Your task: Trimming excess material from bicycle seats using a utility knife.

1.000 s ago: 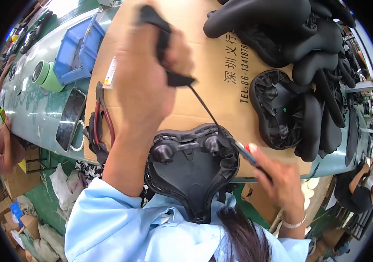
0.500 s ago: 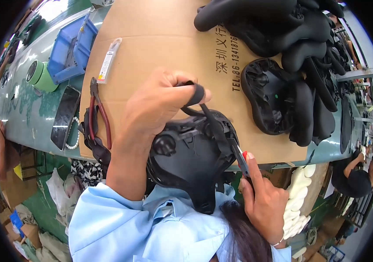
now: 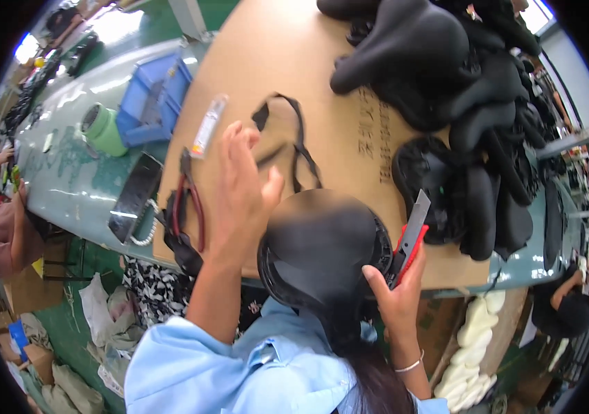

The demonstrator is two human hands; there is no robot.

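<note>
My left hand [image 3: 240, 196] is raised beside a black bicycle saddle [image 3: 322, 241], its fingers apart and holding nothing. The saddle rests at the front edge of the cardboard, narrow nose toward me, with a smooth dark face showing; its far edge is blurred. In my right hand [image 3: 399, 297] is a red utility knife [image 3: 411, 241], its blade out and angled up and away. The right thumb lies close to the saddle's right side; whether it touches is hard to tell. A loose, curled black strip [image 3: 298, 127] lies on the cardboard beyond the saddle.
Several black saddles and covers [image 3: 422, 41] are piled on the cardboard sheet [image 3: 273, 41] at right. Leftward are red-handled pliers [image 3: 194, 200], a blade pack [image 3: 209, 127], a phone [image 3: 135, 196], a blue bin [image 3: 170, 76] and a green container [image 3: 104, 131]. Other people sit at both sides.
The black strip has left my left hand and lies on the cardboard. That hand has opened and moved left. The saddle has turned, and the knife now points up instead of against its edge.
</note>
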